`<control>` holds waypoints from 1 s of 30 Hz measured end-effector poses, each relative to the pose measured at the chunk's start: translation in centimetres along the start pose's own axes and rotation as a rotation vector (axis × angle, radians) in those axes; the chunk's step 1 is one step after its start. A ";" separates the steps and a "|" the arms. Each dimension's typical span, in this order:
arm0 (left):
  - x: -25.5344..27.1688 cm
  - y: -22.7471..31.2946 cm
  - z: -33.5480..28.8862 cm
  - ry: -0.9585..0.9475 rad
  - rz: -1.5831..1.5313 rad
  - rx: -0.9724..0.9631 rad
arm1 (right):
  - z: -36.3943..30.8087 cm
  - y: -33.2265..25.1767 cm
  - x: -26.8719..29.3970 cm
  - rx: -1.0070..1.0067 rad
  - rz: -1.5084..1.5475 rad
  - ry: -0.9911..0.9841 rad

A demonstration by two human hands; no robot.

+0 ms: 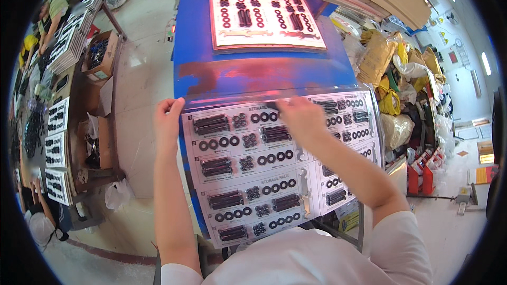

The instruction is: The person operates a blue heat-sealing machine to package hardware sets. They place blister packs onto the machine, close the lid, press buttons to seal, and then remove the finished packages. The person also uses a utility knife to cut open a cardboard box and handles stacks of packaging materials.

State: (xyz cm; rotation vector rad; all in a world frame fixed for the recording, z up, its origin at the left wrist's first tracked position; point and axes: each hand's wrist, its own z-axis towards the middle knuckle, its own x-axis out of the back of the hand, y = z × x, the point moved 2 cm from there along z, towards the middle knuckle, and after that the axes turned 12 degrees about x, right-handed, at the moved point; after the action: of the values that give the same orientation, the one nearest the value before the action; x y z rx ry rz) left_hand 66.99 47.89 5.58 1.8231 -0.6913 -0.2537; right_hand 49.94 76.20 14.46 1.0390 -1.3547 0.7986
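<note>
A large white card sheet (248, 174) covered in clear plastic lies on the blue machine table (248, 68) in front of me, packed with black bolts, washers, nuts and flat wrenches. My left hand (168, 119) pinches the sheet's upper left corner. My right hand (301, 119) rests on the top edge near the middle, fingers curled on the sheet. Farther back, a second filled sheet (264, 16) sits under a lit pinkish plate.
To the left stands a wooden bench (92, 126) with stacked packed cards (58, 142) and cardboard boxes of parts (100, 53). People work at the far left (50, 16). Yellow and clear bags (388, 68) pile at the right. Red bins (422, 177) sit lower right.
</note>
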 end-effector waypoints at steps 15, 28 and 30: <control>0.9 0.2 -0.6 0.242 -0.124 -0.040 | -19.1 28.5 -3.4 -0.314 -0.320 0.033; -57.2 8.4 -14.4 -0.464 0.675 -0.626 | -23.5 33.3 -7.4 -0.708 0.751 0.334; -62.0 8.8 -13.9 -0.585 0.832 -0.389 | -23.7 33.3 -6.9 -0.707 0.770 0.347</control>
State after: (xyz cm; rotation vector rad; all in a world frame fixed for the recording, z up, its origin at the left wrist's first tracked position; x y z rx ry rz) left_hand 20.95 92.41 8.82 0.9635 -1.6137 -0.3307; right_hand 27.58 111.12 13.59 -0.1997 -1.5557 0.8854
